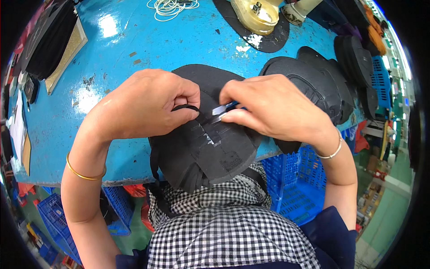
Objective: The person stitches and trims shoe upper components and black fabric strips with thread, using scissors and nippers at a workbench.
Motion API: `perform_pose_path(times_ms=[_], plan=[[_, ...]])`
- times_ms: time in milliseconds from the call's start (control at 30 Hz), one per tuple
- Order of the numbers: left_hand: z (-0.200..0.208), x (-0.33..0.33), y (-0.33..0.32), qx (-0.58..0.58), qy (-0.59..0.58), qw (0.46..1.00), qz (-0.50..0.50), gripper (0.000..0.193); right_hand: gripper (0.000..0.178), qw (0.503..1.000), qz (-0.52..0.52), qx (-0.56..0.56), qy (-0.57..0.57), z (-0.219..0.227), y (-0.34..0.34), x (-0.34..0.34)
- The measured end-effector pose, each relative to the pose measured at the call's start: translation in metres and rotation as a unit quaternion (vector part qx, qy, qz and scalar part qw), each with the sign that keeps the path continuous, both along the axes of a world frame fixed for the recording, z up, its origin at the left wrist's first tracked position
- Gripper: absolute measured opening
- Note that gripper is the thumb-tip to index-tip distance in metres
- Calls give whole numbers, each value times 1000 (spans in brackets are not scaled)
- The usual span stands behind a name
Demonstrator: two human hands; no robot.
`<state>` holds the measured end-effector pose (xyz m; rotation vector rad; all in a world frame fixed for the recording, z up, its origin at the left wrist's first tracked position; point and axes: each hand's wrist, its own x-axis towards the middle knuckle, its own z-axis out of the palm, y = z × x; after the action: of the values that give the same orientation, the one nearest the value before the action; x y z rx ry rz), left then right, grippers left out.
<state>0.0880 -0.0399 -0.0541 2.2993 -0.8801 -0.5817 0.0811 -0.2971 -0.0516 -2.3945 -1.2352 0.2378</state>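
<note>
A black, rounded fabric piece [188, 159] lies at the table's front edge, partly over my checked apron. Layered folds show at its near end, and a small whitish patch marks its middle. My left hand [148, 105] is closed above its left part, thumb and fingers pinching a narrow black strip [186, 107]. From the other side, my right hand [280, 105] grips small thread snips [219, 110] with metal blades and a dark blue handle. The blade tips point left, close to the piece's middle and near the left fingertips. Much of the handle is hidden inside the right hand.
Stacked black pieces [309, 85] sit to the right on the blue table [116, 49]. At the back are a cream machine base [257, 15] and a coil of white cord [172, 8]. Blue crates [298, 184] stand below the front edge. Dark material [51, 45] leans at far left.
</note>
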Motion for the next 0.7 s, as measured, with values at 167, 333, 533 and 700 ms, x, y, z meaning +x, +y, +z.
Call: perform_pose_path(times_ms=[167, 333, 533, 700], plan=[[5, -1, 1, -7, 48, 999, 11, 10, 31, 998, -9, -63, 13, 0, 10, 3], [-7, -22, 30, -193, 93, 960, 181, 11, 21, 999, -28, 29, -1, 11, 4, -18], [9, -37, 30, -362, 220, 853, 305, 21, 29, 959, 12, -126, -254, -11, 44, -84], [18, -40, 33, -447, 243, 818, 268, 11, 18, 960, -26, -120, -251, -21, 52, -90]])
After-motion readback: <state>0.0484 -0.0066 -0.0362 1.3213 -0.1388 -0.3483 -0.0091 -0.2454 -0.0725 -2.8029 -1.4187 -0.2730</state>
